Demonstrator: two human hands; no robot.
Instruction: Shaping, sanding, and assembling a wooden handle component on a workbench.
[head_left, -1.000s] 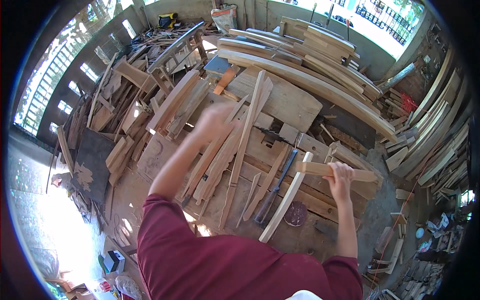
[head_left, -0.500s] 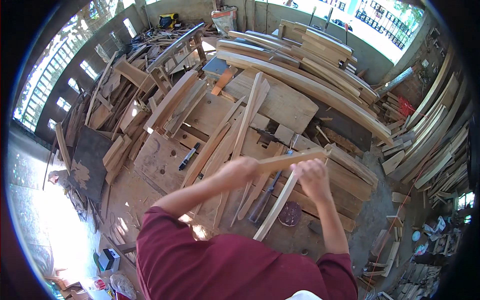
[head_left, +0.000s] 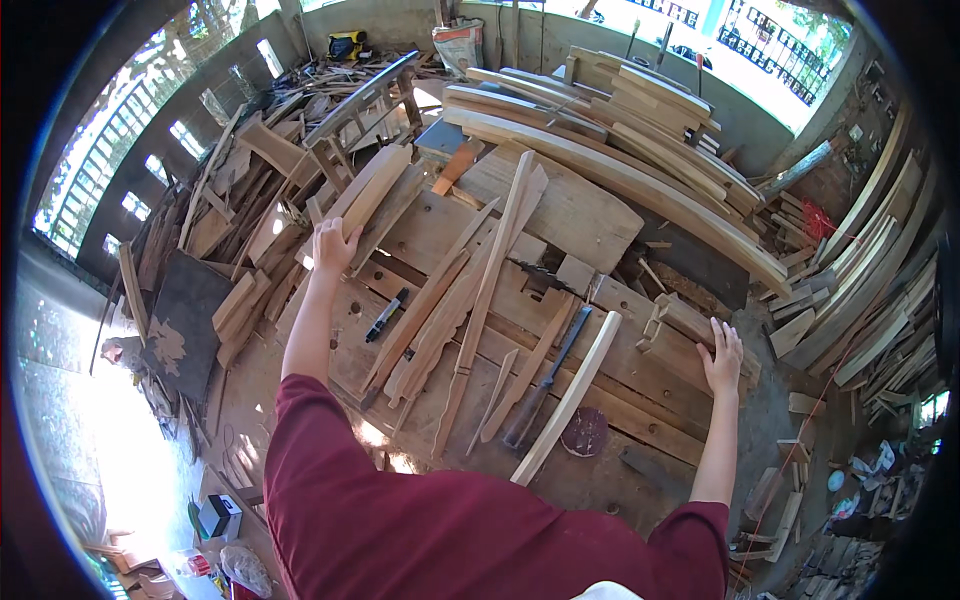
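My left hand (head_left: 335, 246) is at the near end of a stack of thick wooden boards (head_left: 372, 192) on the left of the workbench. Its thumb stands apart from the bent fingers; whether it touches the wood is hard to tell. At the right end of the bench my right hand (head_left: 722, 358) has its fingers outstretched, beside a notched wooden piece (head_left: 668, 345). Between my arms lie a pale square wooden strip (head_left: 568, 398), a chisel (head_left: 545, 385), a black marker (head_left: 387, 315) and several long cut wooden pieces (head_left: 490, 285).
A toothed saw blade (head_left: 540, 275) shows in the bench (head_left: 400, 232) middle. A round dark red disc (head_left: 584, 432) lies near the pale strip. Long planks (head_left: 600, 160) are stacked behind, scrap wood (head_left: 270, 150) is heaped left, and more planks (head_left: 880, 250) lean right.
My hands have parted: the left swung far left to the board stack, the right moved right. The wooden piece they held together is out of them, and a notched piece lies by my right hand.
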